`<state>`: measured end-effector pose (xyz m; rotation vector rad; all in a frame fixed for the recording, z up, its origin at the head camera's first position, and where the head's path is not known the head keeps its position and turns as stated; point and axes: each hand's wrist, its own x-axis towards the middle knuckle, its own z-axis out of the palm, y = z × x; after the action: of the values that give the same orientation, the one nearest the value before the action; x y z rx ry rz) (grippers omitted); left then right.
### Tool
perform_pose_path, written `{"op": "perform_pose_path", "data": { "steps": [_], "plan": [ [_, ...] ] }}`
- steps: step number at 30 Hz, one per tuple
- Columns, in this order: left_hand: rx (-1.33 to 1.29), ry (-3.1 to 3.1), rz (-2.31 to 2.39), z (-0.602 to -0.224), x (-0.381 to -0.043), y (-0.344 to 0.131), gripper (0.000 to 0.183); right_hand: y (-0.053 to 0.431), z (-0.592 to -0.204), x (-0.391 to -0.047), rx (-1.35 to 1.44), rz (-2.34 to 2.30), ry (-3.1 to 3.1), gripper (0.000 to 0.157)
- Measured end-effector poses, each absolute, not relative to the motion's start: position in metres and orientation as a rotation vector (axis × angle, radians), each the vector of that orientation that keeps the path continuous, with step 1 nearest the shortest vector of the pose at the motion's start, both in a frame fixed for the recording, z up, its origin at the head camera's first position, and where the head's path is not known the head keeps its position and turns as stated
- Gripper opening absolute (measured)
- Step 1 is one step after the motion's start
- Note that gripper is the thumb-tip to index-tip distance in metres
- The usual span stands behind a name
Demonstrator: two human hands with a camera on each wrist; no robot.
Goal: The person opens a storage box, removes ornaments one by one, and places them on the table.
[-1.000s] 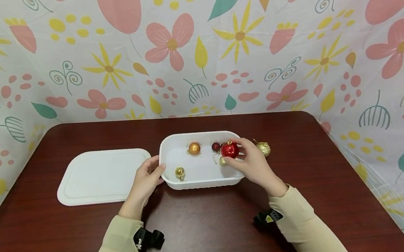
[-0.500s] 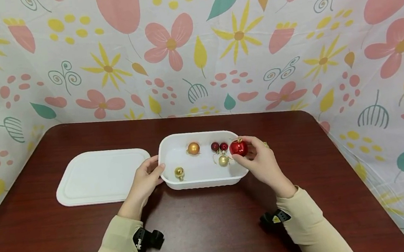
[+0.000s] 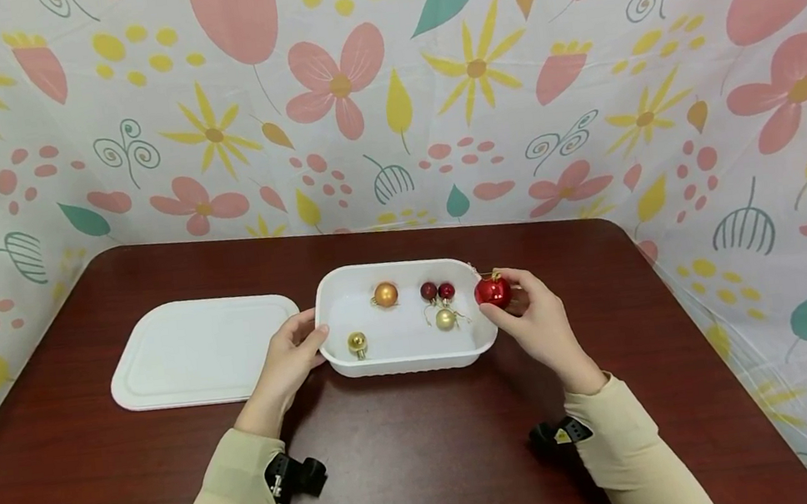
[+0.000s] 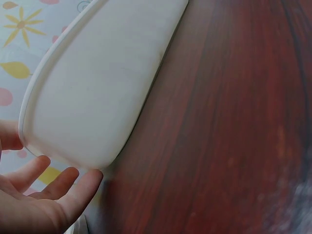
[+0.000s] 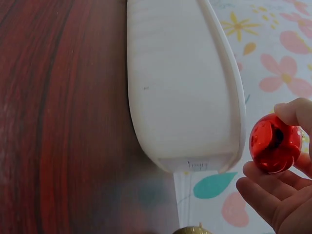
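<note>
Gripping red bauble (image 3: 493, 290) and box (image 3: 405, 363)

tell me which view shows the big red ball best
Right wrist: the big red ball appears largest there, held by the right hand. The head view shows it smaller, with its gold cap; left wrist doesn't show it.

In the head view, the right hand (image 3: 539, 321) covers a part of the red ball (image 3: 492, 292), and some fingers of the left hand (image 3: 289, 357) are hidden behind the end of the white box (image 3: 405, 363). The right wrist view cuts a gold glitter ball (image 5: 192, 229) at its lower edge — only the top is seen. Small marks (image 5: 197, 165) on the box are unreadable — too tiny. Both wrist views hide its inside.
</note>
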<state>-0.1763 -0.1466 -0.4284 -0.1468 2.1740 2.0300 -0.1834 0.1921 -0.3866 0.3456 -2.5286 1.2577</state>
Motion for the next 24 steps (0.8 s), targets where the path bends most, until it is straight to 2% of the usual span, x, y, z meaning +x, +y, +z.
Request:
{"op": "perform_pose_path", "data": {
  "steps": [24],
  "plan": [
    [-0.144,2.175,2.032,-0.429,-0.177,-0.147,0.047,0.227,-0.389,-0.184,0.180,1.206,-2.485,0.054]
  ]
}}
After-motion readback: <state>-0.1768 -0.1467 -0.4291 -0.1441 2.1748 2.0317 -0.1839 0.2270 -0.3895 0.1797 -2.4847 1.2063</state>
